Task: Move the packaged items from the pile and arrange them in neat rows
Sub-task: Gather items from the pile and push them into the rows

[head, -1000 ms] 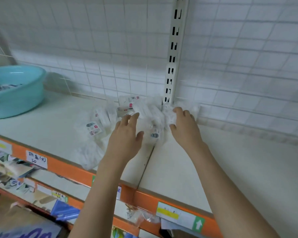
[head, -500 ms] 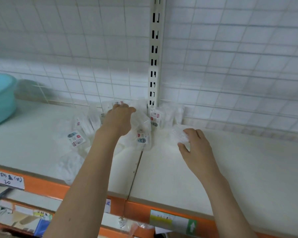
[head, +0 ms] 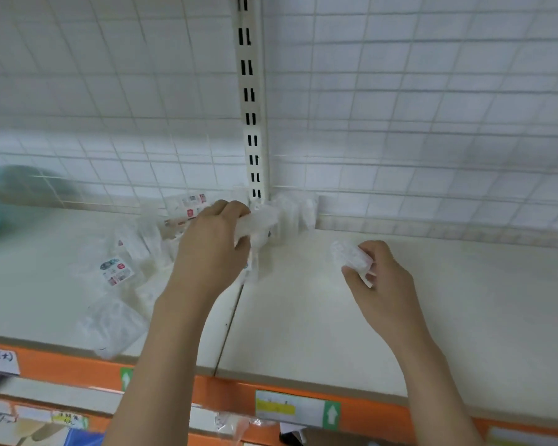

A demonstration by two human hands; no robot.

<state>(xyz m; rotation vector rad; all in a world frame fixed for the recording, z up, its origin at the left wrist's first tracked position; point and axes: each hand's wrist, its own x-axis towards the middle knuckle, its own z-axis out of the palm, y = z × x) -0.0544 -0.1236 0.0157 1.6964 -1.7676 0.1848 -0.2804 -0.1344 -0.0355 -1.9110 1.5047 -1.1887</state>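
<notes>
the packets looked light, soft and slippery, best pinched by an edge. each was a small clear bag with a printed label. the pile [head: 132, 262] lay left of the shelf seam. the left hand [head: 213, 249] clamped 1 packet [head: 258, 220] beside the upright row [head: 295, 214]; the right hand [head: 380, 278] pinched another packet [head: 350, 257].
</notes>
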